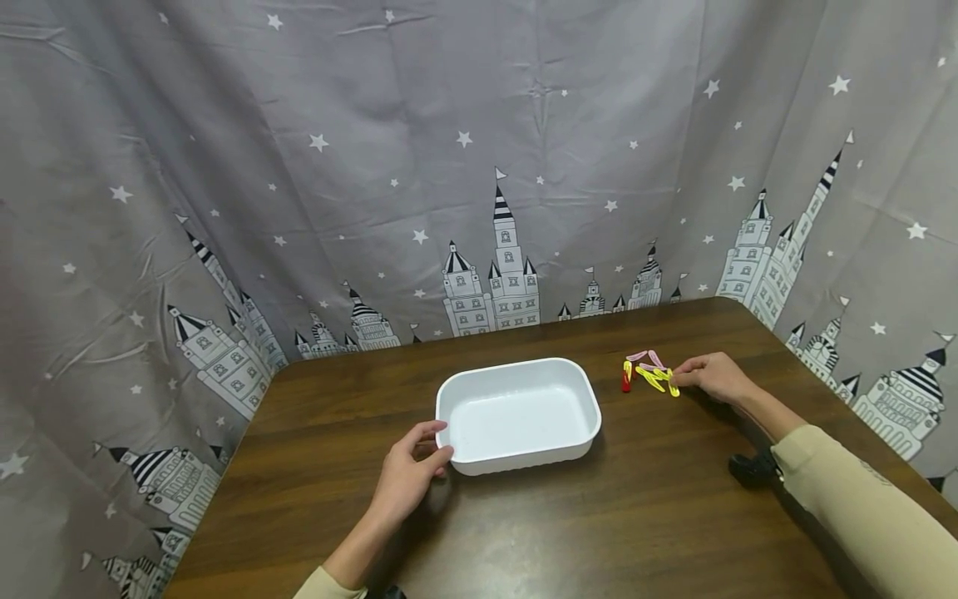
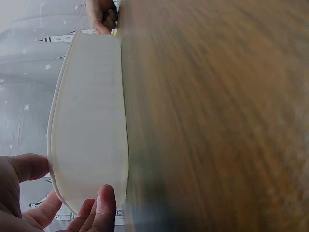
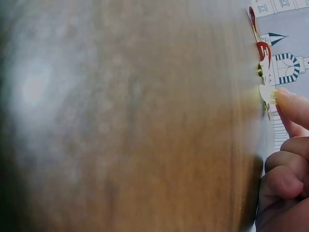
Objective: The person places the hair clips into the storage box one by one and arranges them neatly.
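A white rectangular baking dish (image 1: 516,457) with rounded corners stands on the table, nothing inside it. My left hand (image 1: 407,470) grips its near left corner; in the left wrist view the thumb (image 2: 31,166) lies at the rim and the fingers curl against the outer wall. To the right of the dish lies a small cluster of snap hair clips: a red clip (image 1: 626,381), yellow clips (image 1: 649,378) and pink clips (image 1: 655,358). My right hand (image 1: 714,377) pinches a yellow hair clip (image 1: 674,388) at the cluster's right side between thumb and forefinger.
The brown wooden table (image 1: 584,532) ends at a grey curtain (image 1: 359,166) printed with castles and stars, which hangs behind and along both sides. A black strap-like device (image 1: 752,468) sits at the right wrist, just above the tabletop.
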`<move>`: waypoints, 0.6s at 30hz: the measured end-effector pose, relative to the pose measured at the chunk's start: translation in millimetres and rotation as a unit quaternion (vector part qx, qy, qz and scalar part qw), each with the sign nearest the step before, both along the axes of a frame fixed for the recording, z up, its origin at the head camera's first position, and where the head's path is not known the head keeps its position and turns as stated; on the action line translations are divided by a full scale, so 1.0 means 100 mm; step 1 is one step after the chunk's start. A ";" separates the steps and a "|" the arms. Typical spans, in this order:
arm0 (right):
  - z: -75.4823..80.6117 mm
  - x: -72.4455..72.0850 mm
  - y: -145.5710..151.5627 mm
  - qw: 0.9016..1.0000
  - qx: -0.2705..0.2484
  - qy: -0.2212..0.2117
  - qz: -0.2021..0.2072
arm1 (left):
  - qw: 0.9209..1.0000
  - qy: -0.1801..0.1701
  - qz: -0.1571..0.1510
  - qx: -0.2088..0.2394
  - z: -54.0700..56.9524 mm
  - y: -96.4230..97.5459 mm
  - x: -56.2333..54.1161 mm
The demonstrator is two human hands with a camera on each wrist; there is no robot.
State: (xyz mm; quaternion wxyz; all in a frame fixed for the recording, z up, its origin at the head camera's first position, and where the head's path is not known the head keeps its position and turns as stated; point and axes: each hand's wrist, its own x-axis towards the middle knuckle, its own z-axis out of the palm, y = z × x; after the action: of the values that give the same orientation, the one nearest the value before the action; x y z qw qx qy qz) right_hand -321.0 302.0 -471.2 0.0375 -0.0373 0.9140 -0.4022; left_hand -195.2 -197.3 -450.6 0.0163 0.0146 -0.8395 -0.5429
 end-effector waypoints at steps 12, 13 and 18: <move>0.03 0.01 0.05 0.997 -0.062 -0.042 -0.010 | 1.000 0.006 0.001 -0.002 0.00 0.01 -0.01; 0.04 0.01 0.05 0.997 -0.062 -0.042 -0.009 | 1.000 0.006 0.001 -0.003 0.00 0.01 -0.01; 0.05 0.03 0.06 0.997 -0.065 -0.046 -0.009 | 1.000 0.005 0.001 -0.006 -0.01 0.01 -0.01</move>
State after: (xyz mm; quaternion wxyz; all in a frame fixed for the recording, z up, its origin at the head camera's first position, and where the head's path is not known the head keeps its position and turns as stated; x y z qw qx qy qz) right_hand -318.4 307.6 -466.4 0.0736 -0.0131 0.8834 -0.4627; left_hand -195.8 -196.4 -451.4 0.0211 0.0125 -0.8425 -0.5381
